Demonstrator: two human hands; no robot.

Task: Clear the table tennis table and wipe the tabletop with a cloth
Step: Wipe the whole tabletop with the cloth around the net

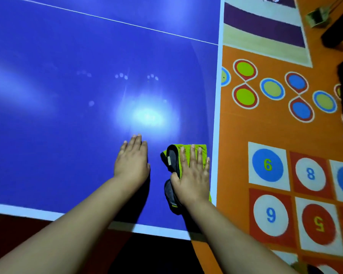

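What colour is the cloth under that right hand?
The cloth is bright lime green with dark grey-black trim, seen in the head view.

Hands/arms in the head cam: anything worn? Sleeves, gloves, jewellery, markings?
Nothing worn that shows. The left hand and right hand are both bare, with no gloves, rings, watch or wristbands. No sleeves are in view down to the frame's lower edge, and there are no markings, straps or cables.

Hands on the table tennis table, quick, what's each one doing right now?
Left hand: open, fingers straight, flat on the blue tabletop.
Right hand: open, fingers straight, pressing the green and black cloth.
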